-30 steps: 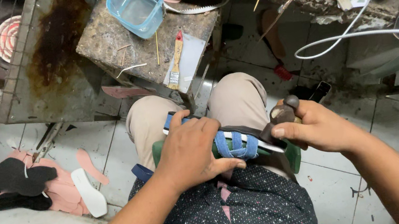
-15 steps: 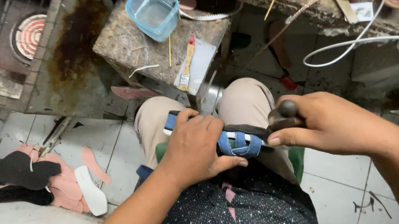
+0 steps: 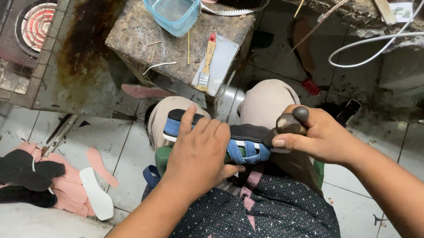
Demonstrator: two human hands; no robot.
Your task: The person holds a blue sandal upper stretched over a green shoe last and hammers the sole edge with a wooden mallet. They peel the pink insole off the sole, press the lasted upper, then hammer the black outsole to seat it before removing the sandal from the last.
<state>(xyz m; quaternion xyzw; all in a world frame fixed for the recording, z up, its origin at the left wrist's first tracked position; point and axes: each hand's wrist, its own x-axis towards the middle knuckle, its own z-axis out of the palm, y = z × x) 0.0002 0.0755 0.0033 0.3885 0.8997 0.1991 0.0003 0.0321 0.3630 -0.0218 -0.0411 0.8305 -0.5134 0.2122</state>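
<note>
A blue-strapped sandal point(image 3: 236, 145) lies across the person's lap, long axis running left to right; the left hand point(image 3: 199, 149) clamps its middle while the right hand point(image 3: 320, 138) grips a dark rounded tool point(image 3: 289, 123) at its right end.

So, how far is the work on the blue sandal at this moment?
Done, it seems: the blue straps already sit on the dark sole of the sandal. In hand: the left hand presses the sandal on the lap, and the right hand holds a dark round-headed tool against its end. Left: hard to judge; cut soles lie on the floor, and a brush rests on the stone block.
</note>
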